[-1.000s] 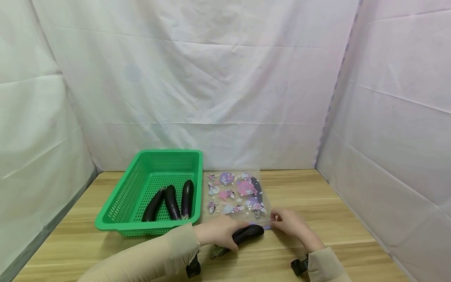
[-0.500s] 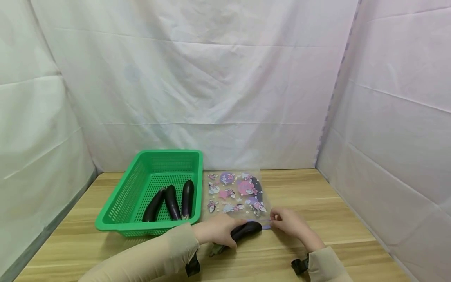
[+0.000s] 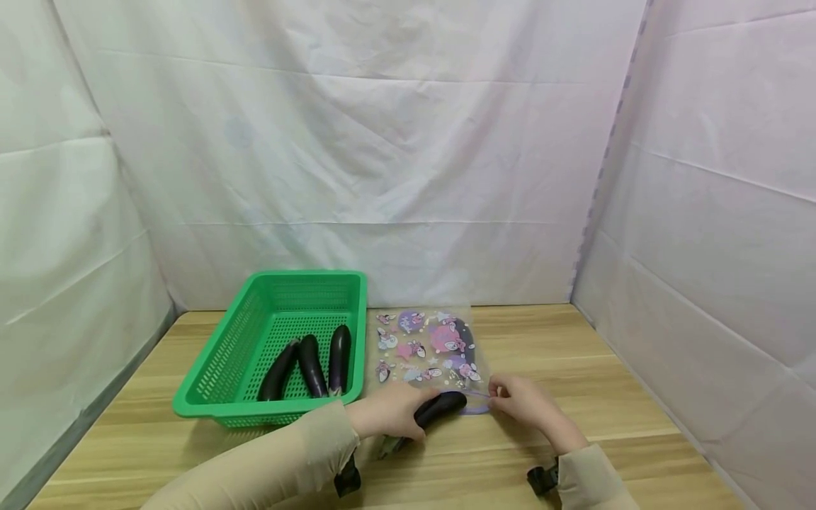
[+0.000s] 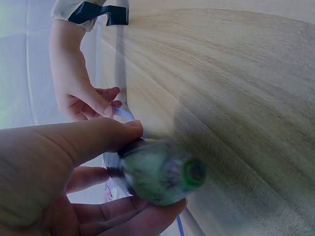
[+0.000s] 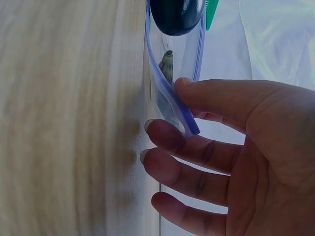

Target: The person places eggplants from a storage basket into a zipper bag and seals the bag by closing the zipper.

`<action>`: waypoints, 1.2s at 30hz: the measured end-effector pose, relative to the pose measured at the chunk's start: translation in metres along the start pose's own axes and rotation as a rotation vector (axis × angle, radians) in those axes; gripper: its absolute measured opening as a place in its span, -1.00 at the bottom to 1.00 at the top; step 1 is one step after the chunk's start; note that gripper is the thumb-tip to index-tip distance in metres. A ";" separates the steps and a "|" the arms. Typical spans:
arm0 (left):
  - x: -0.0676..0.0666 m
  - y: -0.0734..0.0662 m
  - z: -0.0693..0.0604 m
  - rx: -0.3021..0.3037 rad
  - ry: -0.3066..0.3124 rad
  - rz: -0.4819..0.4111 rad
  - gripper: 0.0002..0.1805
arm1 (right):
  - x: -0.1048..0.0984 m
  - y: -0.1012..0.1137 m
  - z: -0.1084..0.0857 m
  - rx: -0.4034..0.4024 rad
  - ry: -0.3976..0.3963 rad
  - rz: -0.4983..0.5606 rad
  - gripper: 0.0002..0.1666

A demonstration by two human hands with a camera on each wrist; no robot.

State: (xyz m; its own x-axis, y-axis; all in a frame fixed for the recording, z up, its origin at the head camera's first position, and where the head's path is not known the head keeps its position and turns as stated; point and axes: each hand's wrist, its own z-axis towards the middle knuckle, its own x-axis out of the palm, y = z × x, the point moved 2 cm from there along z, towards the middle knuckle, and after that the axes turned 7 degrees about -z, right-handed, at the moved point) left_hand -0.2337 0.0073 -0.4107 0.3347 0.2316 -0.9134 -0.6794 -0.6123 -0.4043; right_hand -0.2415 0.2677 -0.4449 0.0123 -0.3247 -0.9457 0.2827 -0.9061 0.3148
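Observation:
My left hand [image 3: 395, 411] grips an eggplant [image 3: 446, 405] near its green stem end [image 4: 167, 172], its dark rounded end at the mouth of a clear printed zip bag [image 3: 408, 350]. In the right wrist view that dark end [image 5: 178, 14] sits between the two purple edges of the parted bag mouth. With thumb and index finger, my right hand [image 3: 525, 407] pinches the corner of the purple zip edge [image 5: 189, 123]. Another eggplant [image 3: 467, 340] lies inside the bag along its right side, its stem [image 5: 167, 61] facing the mouth.
A green basket [image 3: 219, 409] stands left of the bag and holds three eggplants, one of them [image 3: 340, 358] along its right side. White cloth [image 3: 408, 156] hangs behind the wooden table [image 3: 612, 418] and on both sides.
My left hand has moved the eggplant slightly forward and left, up to the bag mouth, which now looks wider. The right hand has stayed at the bag's corner.

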 end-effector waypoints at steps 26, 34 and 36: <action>0.000 -0.004 0.003 -0.101 -0.066 -0.035 0.00 | -0.001 0.000 0.004 -0.027 -0.014 -0.024 -0.74; 0.005 -0.005 0.009 -0.123 -0.076 -0.052 0.03 | -0.001 0.001 0.001 -0.019 -0.012 -0.032 -0.74; 0.005 -0.006 0.011 -0.133 -0.069 -0.055 0.05 | -0.001 0.001 0.000 -0.022 -0.014 -0.032 -0.75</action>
State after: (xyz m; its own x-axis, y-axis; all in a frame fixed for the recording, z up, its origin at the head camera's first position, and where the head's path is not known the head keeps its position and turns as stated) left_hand -0.2351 0.0200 -0.4136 0.3207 0.3161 -0.8929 -0.5671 -0.6910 -0.4483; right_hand -0.2416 0.2666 -0.4439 -0.0108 -0.2993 -0.9541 0.3039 -0.9100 0.2820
